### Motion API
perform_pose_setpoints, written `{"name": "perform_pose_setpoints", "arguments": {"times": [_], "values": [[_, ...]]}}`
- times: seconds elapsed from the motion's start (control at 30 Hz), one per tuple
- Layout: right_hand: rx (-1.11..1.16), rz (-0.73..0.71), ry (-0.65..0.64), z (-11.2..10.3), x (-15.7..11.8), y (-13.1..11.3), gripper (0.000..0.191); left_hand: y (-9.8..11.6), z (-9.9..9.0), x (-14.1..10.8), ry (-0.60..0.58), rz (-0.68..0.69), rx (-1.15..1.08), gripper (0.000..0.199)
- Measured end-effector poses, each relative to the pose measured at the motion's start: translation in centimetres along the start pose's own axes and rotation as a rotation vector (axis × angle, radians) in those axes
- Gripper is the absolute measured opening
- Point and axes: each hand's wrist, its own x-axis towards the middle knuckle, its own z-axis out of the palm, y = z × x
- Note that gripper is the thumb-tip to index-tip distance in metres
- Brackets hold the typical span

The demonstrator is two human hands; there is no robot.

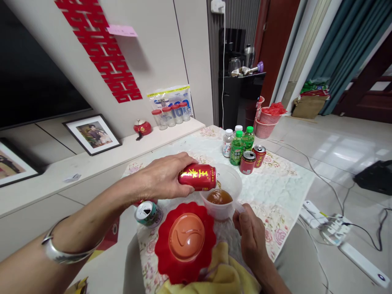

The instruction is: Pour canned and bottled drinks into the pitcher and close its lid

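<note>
My left hand (165, 176) is wrapped round a red drink can (200, 177), tilted on its side with its top over a translucent plastic bowl (231, 178). A thin stream runs from the can into brown liquid (219, 197) in the bowl. On the bowl's near right side, my right hand (249, 228) grips its handle (239, 207). Close to me stands a red dish with a wavy rim (163, 245) and an orange round centre. An opened green can (148, 213) is left of it. A yellow cloth (223, 273) lies at the near edge.
Green-capped bottles (237, 149), a white-capped bottle (227, 143) and two red cans (248, 162) stand at the back right of the table (284, 183). Red-lidded jars (168, 117) and a framed photo (92, 134) are on the cabinet. Cables and a power strip (364, 263) lie on the floor.
</note>
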Motion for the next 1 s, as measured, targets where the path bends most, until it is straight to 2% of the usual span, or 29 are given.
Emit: {"name": "perform_pose_setpoints", "arguments": {"times": [1.0], "values": [[-0.006,0.002,0.011,0.0,-0.2,0.1,0.045,1.4,-1.0,0.6,-0.041,-0.041,0.160,0.056]]}}
